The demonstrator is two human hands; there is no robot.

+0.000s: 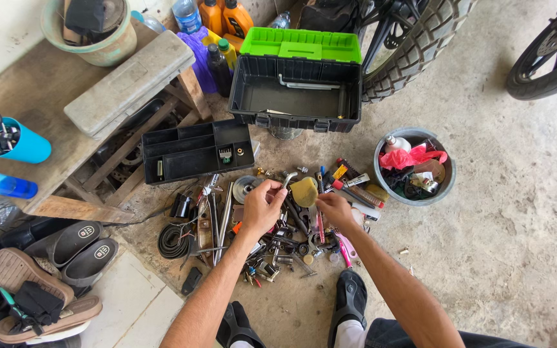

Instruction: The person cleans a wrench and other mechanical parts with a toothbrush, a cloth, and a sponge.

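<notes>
A heap of loose tools and metal parts (278, 245) lies on the concrete floor in front of me. Over its upper middle, my left hand (262, 206) pinches a small metal piece between thumb and fingers. My right hand (335, 209) reaches down into the heap beside a yellowish sponge-like lump (305, 191); what its fingers grip is hidden. Above the heap stands an open black toolbox (294, 96) with a green lid, holding a bent metal key. Its black tray insert (195, 151) sits to the left on the floor.
A grey bucket (381, 174) with rags and bottles stands right of the heap. A wooden bench (40, 129) with blue cups is at left, sandals (46, 270) below it. Motorcycle tyres (414, 45) stand behind the toolbox. My feet in black sandals (349, 299) are at the bottom.
</notes>
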